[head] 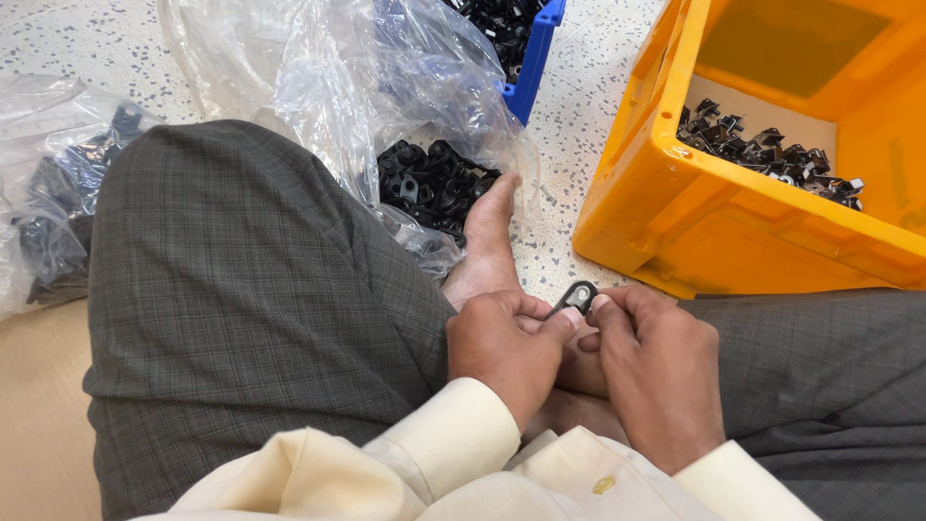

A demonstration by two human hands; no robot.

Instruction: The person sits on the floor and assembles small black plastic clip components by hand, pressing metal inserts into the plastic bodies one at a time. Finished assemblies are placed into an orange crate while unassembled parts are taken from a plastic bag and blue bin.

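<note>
I see my left hand (506, 347) and right hand (656, 371) meeting at lower centre, both curled, fingers (569, 318) pinched shut on a small black clip (577, 295). Around me is speckled floor (87, 43): orange crate (675, 212) upper right, plastic bag (338, 87) of clips above my knee

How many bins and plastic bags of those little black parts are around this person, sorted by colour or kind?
Orange bins: 1
Blue bins: 1
Clear plastic bags: 2, one by the foot, one at far left
Total: 4
</note>
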